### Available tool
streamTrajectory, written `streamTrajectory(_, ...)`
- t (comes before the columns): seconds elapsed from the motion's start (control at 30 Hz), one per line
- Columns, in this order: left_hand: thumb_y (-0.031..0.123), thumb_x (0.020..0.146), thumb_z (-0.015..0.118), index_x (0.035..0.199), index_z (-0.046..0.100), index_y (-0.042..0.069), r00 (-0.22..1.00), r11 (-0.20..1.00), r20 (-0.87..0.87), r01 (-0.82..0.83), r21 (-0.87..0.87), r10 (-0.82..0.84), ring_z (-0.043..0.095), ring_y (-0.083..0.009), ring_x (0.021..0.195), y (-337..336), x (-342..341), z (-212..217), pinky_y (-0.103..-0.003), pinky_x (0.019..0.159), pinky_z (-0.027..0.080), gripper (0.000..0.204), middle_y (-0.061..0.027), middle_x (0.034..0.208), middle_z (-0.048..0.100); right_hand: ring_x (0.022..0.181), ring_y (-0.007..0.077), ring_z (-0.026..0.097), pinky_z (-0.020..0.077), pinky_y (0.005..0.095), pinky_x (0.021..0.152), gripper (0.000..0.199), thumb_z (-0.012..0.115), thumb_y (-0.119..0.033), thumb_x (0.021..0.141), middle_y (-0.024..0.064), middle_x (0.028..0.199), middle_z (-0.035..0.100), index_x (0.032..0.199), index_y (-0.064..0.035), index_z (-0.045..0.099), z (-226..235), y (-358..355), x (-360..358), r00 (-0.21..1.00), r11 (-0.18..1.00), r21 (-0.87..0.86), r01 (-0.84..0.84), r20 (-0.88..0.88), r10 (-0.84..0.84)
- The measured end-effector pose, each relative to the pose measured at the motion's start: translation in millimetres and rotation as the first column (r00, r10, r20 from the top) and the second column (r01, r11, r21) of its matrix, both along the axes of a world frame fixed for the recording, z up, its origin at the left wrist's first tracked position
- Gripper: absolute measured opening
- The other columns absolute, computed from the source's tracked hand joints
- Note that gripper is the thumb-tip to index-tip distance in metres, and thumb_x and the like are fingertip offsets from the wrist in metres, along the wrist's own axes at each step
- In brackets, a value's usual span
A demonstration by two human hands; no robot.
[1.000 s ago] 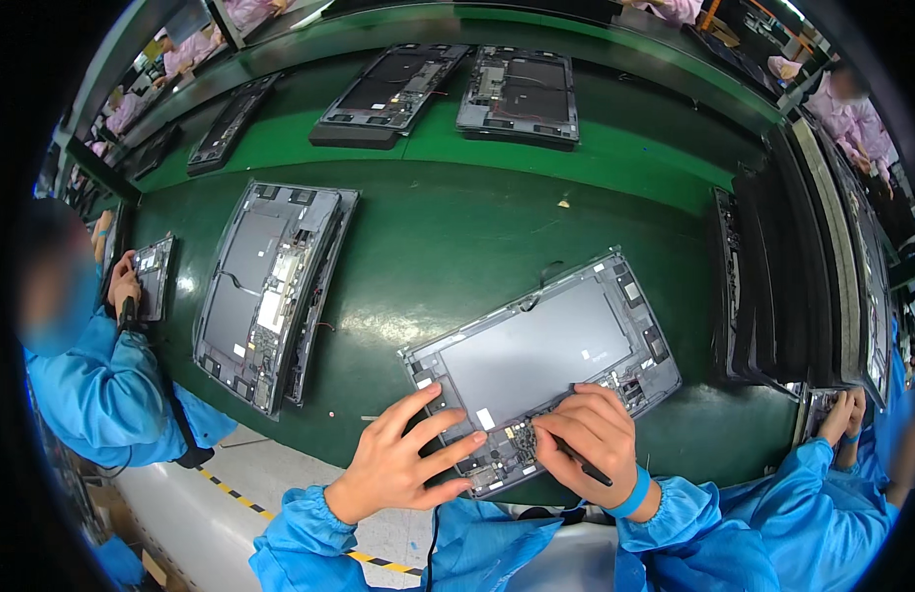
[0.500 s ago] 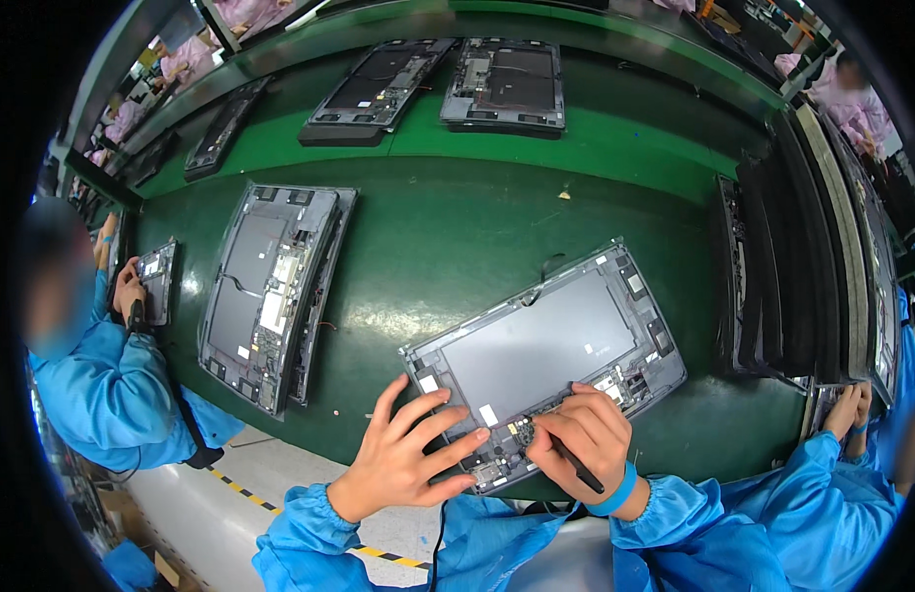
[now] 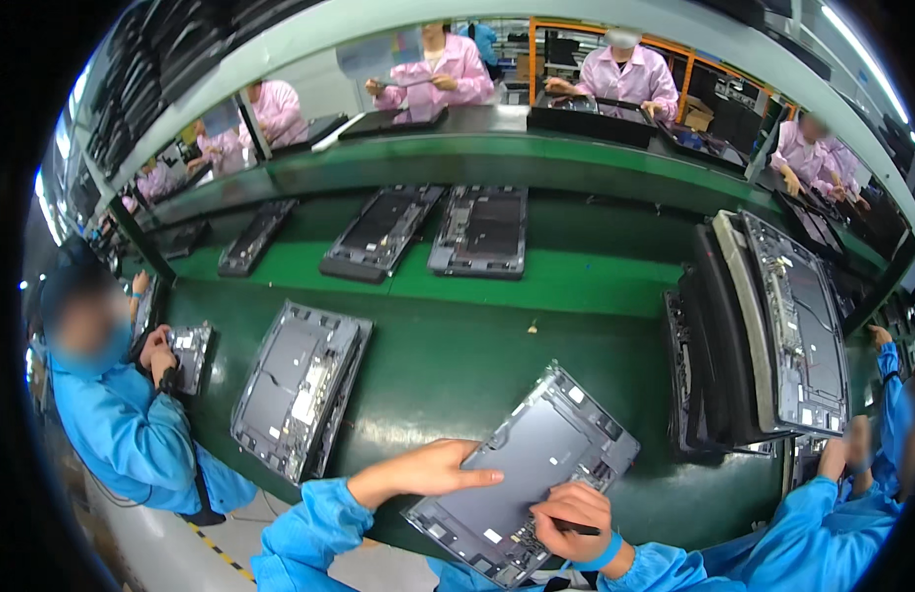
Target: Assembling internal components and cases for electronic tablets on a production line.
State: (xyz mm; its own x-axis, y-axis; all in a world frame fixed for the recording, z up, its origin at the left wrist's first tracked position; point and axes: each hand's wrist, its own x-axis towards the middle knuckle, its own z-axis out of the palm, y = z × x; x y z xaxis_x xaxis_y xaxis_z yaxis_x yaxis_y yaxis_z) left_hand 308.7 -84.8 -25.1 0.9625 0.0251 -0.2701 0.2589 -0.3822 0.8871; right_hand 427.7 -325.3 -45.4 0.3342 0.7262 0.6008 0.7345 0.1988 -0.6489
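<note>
In front of me an opened tablet [image 3: 536,449] lies tilted on the green bench, its grey battery area and small circuit boards showing. My left hand [image 3: 433,469] grips its left edge, thumb across the grey face; the other fingers are partly hidden. A slim, black, pen-shaped tool [image 3: 574,527] is pinched in my right hand [image 3: 581,513], which rests over the boards along the tablet's near right side. The tool's tip is hidden by the fingers.
To the left lies a pair of stacked opened tablets [image 3: 300,385]. Several more sit on the far green shelf [image 3: 596,271]. A stack of tablets and black padding [image 3: 719,345] stands at the right. Co-workers in blue [image 3: 132,414] flank me; others in pink [image 3: 630,79] work beyond.
My view has tilted up, showing more of the far side. My left hand has gone from spread fingers at the tablet's near left corner to gripping its left edge. The tablet has turned more steeply.
</note>
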Motion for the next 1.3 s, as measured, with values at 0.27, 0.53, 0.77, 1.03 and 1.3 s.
streamTrajectory(0.27, 0.021, 0.094, 0.073, 0.141, 0.050, -0.010, 0.845, 0.788, 0.084, -0.452, -0.418, 0.529, 0.064, -0.0214, 0.114, 61.4, 151.2, 14.7, -0.033, 0.099, 0.050, 0.061, -0.0173, 0.127, 0.066, 0.072, 0.0321, 0.066, 0.0518, 0.0385, 0.064, 0.009, 0.071, 0.008, 0.082, 0.0162, 0.079, 0.068, 0.089, 0.0027, 0.070, 29.3, -23.9, 16.4, 0.976, 0.977, -0.004, 0.212, -0.053, -0.212)
streamTrajectory(0.53, 0.033, 0.085, 0.064, 0.123, 0.065, -0.002, 0.543, 0.295, 0.642, -0.838, 0.459, 0.541, 0.053, -0.0430, 0.122, 119.7, 297.2, -7.5, -0.055, 0.105, 0.042, 0.051, -0.0234, 0.131, 0.061, 0.064, 0.0337, 0.062, 0.0501, 0.0395, 0.058, 0.014, 0.073, 0.010, 0.076, 0.0168, 0.075, 0.065, 0.088, 0.0034, 0.069, 32.7, -17.4, 15.6, 0.990, 0.990, 0.040, 0.134, 0.032, -0.135)
streamTrajectory(0.77, 0.064, 0.070, 0.086, 0.132, 0.060, -0.003, 0.626, 0.503, -0.011, -0.617, 0.605, 0.780, 0.063, -0.0404, 0.121, 244.0, 198.3, -21.6, -0.052, 0.096, 0.054, 0.095, -0.0227, 0.140, 0.061, 0.068, 0.0309, 0.064, 0.0514, 0.0386, 0.060, 0.015, 0.075, 0.002, 0.076, 0.0136, 0.077, 0.064, 0.089, 0.0002, 0.069, 37.5, -10.2, 5.6, 0.981, 0.993, 0.045, 0.107, 0.156, -0.113)
streamTrajectory(1.03, 0.033, 0.080, 0.086, 0.126, 0.065, 0.013, 0.539, 0.449, -0.239, -0.824, -0.345, 0.807, 0.057, -0.0294, 0.124, 245.1, 194.4, -21.8, -0.055, 0.105, 0.043, 0.055, -0.0085, 0.125, 0.067, 0.072, 0.0268, 0.063, 0.0507, 0.0376, 0.060, 0.011, 0.076, -0.010, 0.081, 0.0073, 0.076, 0.062, 0.088, -0.0056, 0.069, 58.5, -22.1, 0.5, 0.950, 0.980, 0.057, 0.190, 0.240, -0.198)
streamTrajectory(1.3, 0.011, 0.097, 0.066, 0.121, 0.062, -0.002, 0.448, 0.314, -0.020, -0.657, -0.685, 0.894, 0.072, -0.0276, 0.094, 164.9, 94.2, -49.9, -0.052, 0.081, 0.059, 0.028, -0.0142, 0.110, 0.071, 0.099, 0.0232, 0.056, 0.0460, 0.0358, 0.084, 0.011, 0.064, -0.013, 0.085, 0.0066, 0.097, 0.061, 0.093, -0.0101, 0.071, 76.5, -253.6, 324.7, 0.325, 0.417, -0.119, 0.901, 0.822, -0.468)
